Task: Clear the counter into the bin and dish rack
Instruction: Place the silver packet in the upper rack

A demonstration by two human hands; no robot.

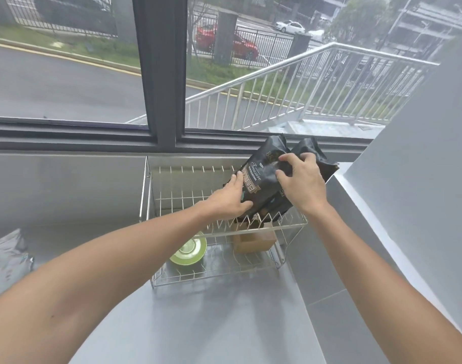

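A two-tier wire dish rack [148,190] stands on the steel counter under the window. Two black foil bags lean on its upper tier at the right: the front black bag [261,177] and a second black bag [314,153] behind it. My left hand [229,198] grips the front bag's lower left edge. My right hand [300,179] holds the same bag from the right, fingers curled over its face. On the lower tier lie a green saucer [189,249] and a brown cardboard box [254,239].
A crumpled grey plastic bag [6,258] lies at the counter's left edge. The steel counter [224,319] stretches toward me in front of the rack. A grey wall [421,179] rises at the right, and the window sill [67,140] runs behind.
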